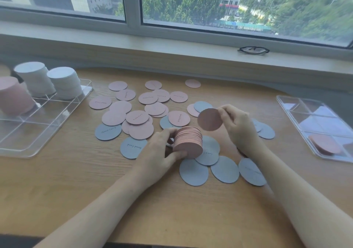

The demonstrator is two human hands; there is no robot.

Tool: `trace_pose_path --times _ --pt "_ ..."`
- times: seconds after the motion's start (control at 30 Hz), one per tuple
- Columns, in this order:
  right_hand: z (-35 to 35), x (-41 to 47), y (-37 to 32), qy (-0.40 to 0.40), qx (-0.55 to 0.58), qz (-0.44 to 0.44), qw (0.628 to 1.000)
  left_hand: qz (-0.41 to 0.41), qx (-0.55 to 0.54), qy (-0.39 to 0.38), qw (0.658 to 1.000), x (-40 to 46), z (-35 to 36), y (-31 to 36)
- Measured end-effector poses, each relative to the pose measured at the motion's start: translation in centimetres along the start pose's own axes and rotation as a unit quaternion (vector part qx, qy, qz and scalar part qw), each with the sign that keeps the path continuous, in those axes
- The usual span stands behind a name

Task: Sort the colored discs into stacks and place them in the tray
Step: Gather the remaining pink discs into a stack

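Head view. The left hand [162, 148] grips a pink stack [188, 142] on the table [76, 181], thumb at the near side, fingers curled round the far side. The right hand [236, 125] pinches a single pink disc [209, 119] by its right edge; the disc is tilted, just above and to the right of the stack, not touching it.

Step in hand, as judged: building the pink stack, one disc at a time.

Next move calls for: level the pinched disc, centre it over the stack, release; the left fingers keep the column square.

Loose pink discs [137, 117] lie beyond the left fingers; grey discs [193, 172] lie nearer, below both hands. The tray [57, 121], well left of the left fingers, holds finished stacks.
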State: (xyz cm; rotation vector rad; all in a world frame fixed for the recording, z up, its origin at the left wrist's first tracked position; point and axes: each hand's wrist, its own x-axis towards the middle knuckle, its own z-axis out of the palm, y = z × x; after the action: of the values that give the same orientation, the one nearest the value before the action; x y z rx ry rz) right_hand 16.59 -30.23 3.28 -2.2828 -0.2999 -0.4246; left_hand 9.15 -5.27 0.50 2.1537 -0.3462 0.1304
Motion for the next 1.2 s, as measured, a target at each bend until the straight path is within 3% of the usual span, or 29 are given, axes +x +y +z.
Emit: trace_pose_path --times 0.2,0.4,0.53,0.67,0.77,0.93,1.2 --pt "1.2 -3.3 -3.5 -0.092 0.146 -0.001 0.985 -0.001 0.007 0.018 1.0 0.0 0.0 -0.3" --pt "2.6 -4.4 -3.9 -0.244 0.039 -0.019 0.969 0.036 0.062 0.008 0.997 0.3 0.0 -1.0" --pt "2.8 -4.1 -4.6 -0.24 0.027 -0.038 0.97 0.018 0.014 0.004 1.0 0.3 -0.4 -0.6" --pt "2.9 -1.3 -4.0 -0.205 0.114 -0.014 0.972 0.005 -0.024 0.002 1.0 0.3 -0.6 -0.3" --pt "4.1 1.4 -3.0 -0.211 0.05 -0.001 0.976 0.002 -0.026 0.01 1.0 0.2 -0.5 -0.2" --pt "6.5 3.7 -2.4 -0.26 -0.076 -0.051 0.961 -0.004 -0.03 0.02 0.999 0.0 -0.4 -0.3" --pt "7.2 2.9 -1.3 -0.144 -0.08 -0.104 0.981 -0.004 -0.032 0.021 0.999 -0.2 -0.4 -0.1"
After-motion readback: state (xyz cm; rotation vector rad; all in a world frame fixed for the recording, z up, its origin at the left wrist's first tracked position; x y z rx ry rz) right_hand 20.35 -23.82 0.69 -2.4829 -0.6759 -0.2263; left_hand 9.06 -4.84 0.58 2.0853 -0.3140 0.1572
